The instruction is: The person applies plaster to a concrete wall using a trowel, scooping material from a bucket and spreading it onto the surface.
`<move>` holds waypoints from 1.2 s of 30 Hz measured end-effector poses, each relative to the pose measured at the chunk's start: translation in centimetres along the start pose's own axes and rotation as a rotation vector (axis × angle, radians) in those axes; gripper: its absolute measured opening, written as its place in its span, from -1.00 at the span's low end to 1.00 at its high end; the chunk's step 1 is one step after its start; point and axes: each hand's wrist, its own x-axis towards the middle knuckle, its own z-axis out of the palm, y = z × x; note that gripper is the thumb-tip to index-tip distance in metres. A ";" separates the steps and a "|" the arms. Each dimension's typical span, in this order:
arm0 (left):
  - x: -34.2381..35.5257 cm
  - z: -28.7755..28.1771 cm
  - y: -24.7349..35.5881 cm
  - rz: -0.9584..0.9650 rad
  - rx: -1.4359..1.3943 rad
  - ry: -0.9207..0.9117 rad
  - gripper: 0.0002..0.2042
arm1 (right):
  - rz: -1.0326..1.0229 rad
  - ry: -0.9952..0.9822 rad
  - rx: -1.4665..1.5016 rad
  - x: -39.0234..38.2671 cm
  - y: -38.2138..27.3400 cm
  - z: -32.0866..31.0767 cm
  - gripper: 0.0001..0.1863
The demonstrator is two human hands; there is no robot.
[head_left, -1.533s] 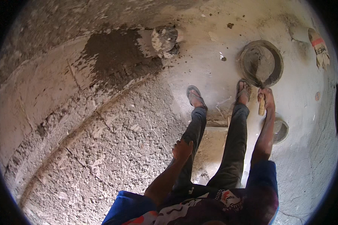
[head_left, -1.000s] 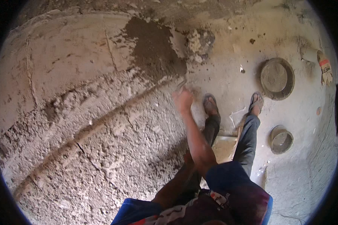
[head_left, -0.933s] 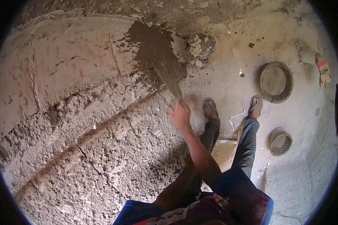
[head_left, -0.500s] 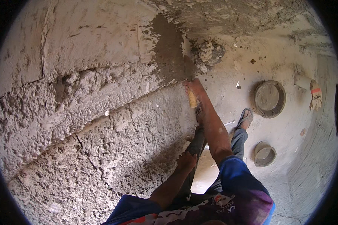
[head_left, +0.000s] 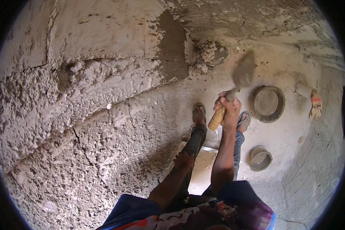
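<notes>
My right hand point(head_left: 230, 109) is wrapped around the yellow wooden handle of a trowel point(head_left: 244, 71). The grey blade points away from me, raised and slightly blurred, to the right of the wall corner. My left hand point(head_left: 184, 159) rests on my left leg near the knee, holding nothing; its fingers are dim but look spread. On the rough wall at the left, a dark patch of wet mortar point(head_left: 173, 46) covers a strip by the corner.
A round pan point(head_left: 269, 104) with grey mortar stands right of my right foot. Nearer me sits a smaller round bucket point(head_left: 261, 158). Rubble point(head_left: 212, 53) lies in the far corner. A torn paper bag point(head_left: 315, 105) lies at the right. The rough wall ledge point(head_left: 84, 88) runs along the left.
My right hand has drawn the trowel away from the wet mortar, toward the right and nearer me, so its blade now shows fully. My left hand stays at the leg.
</notes>
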 end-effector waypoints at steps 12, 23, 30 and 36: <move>-0.6 4.9 2.9 0.005 0.097 0.109 -0.46 | -0.047 -0.154 -0.793 -10.2 3.3 0.6 -0.69; -3.6 9.3 7.1 -0.013 0.315 0.230 -0.43 | 0.595 0.515 -1.542 6.3 -3.4 -46.2 -0.61; -3.8 10.5 7.8 -0.070 0.317 0.244 -0.35 | 0.444 0.183 -0.830 9.8 0.1 -49.3 -0.68; -3.7 7.6 8.1 0.008 0.267 0.238 -0.43 | 0.668 0.193 -0.587 3.4 -4.1 -47.0 -0.71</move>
